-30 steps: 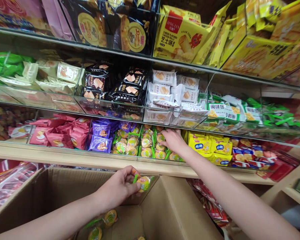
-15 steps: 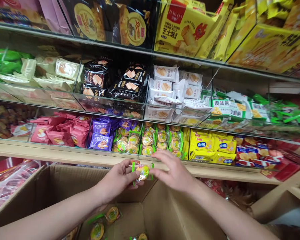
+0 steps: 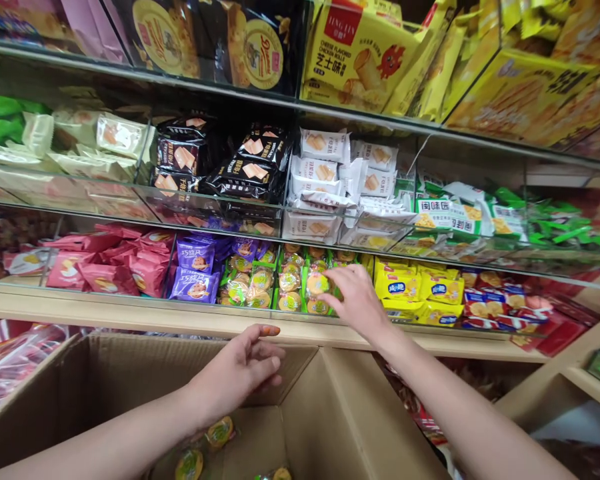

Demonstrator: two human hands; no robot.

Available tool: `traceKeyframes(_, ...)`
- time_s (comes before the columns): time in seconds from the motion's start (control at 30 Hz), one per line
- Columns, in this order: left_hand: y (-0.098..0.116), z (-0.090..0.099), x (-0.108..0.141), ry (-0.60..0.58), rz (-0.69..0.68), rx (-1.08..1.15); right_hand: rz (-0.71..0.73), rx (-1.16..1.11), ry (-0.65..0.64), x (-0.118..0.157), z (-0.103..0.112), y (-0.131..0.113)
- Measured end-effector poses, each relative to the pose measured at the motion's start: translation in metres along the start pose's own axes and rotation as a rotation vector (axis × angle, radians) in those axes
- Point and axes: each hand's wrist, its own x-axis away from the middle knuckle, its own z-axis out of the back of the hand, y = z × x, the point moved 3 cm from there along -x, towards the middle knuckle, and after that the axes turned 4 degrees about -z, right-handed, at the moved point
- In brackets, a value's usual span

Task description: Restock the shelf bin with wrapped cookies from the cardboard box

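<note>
Between the thumb and fingers of my right hand (image 3: 357, 300) is a round cookie packet (image 3: 318, 284) with green edges, in front of the matching packets on the lowest shelf. My left hand (image 3: 245, 367) hangs over the cardboard box (image 3: 300, 430), fingers loosely curled and apart, with nothing in it. Similar wrapped cookies (image 3: 220, 432) lie at the bottom of the box, partly hidden by my left forearm. Rows of the same packets (image 3: 250, 287) stand left of the packet I hold.
Purple packets (image 3: 195, 283) and red packets (image 3: 110, 277) fill compartments to the left, yellow packets (image 3: 420, 287) to the right. Clear shelf fronts and a wooden ledge (image 3: 180, 319) run across. White packets (image 3: 325, 167) and black packets (image 3: 255, 160) sit one shelf higher.
The cookie packet has left my left hand and moved up and right to the lowest shelf in my right hand. My left hand has opened. The view has shifted slightly.
</note>
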Motion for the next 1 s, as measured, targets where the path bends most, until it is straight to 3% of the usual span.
traceKeyframes(0.17,-0.013,-0.001,0.000,-0.023,0.023,0.055,0.046,0.156,-0.110,-0.010,-0.013,0.019)
traceKeyframes(0.7,-0.026,-0.006,-0.001,-0.170,-0.022,-0.142,-0.065,0.130,-0.199,-0.022,-0.029,0.014)
traceKeyframes(0.8,-0.025,-0.007,0.002,-0.220,-0.011,-0.255,-0.085,0.118,-0.212,-0.023,-0.031,0.015)
traceKeyframes(1.0,-0.038,0.004,0.025,-0.406,0.042,-0.720,-0.077,0.054,-0.226,-0.022,-0.030,0.023)
